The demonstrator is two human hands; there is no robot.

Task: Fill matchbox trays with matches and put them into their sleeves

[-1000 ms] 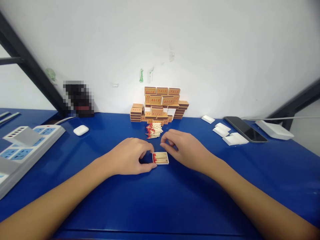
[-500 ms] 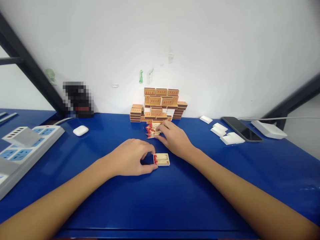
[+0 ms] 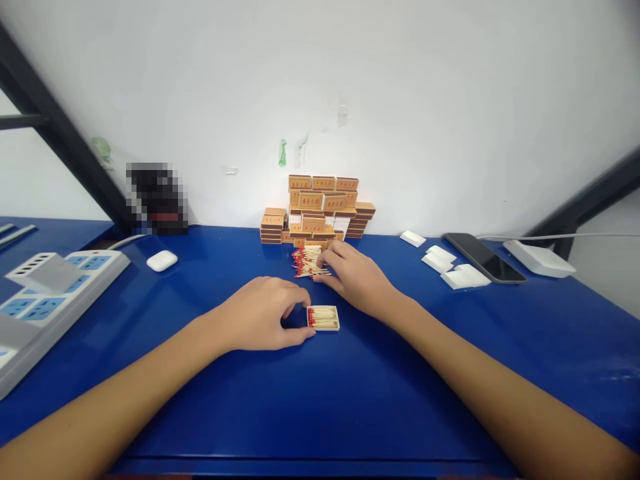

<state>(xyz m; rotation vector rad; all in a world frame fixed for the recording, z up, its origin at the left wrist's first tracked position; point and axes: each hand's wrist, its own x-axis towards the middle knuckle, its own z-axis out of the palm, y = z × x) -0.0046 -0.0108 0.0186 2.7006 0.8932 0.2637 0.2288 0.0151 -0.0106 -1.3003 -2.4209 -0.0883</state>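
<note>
A small white matchbox tray [image 3: 323, 327] lies on the blue table, with red-headed matches [image 3: 325, 317] laid side by side in it. My left hand [image 3: 267, 313] grips its left end, thumb at the near corner and forefinger at the far corner. Beyond the tray is a loose pile of matches [image 3: 306, 260], heads mostly to the left. At the right edge of this pile is my right hand [image 3: 353, 272], thumb and fingers apart around some match ends. Whether a match is pinched behind its fingers is hidden.
Stacked matchboxes [image 3: 323, 203] stand against the wall behind the pile. Several white tray-like pieces [image 3: 463, 277] lie right, beside a phone [image 3: 483, 257] and a white box [image 3: 540, 258]. Left are a white earbud case [image 3: 161, 261] and a power strip [image 3: 75, 293].
My right hand has drawn slightly right and nearer, its thumb and fingers further apart. Some matches at the pile's right edge now stick out further right. My left hand and the tray stay put.
</note>
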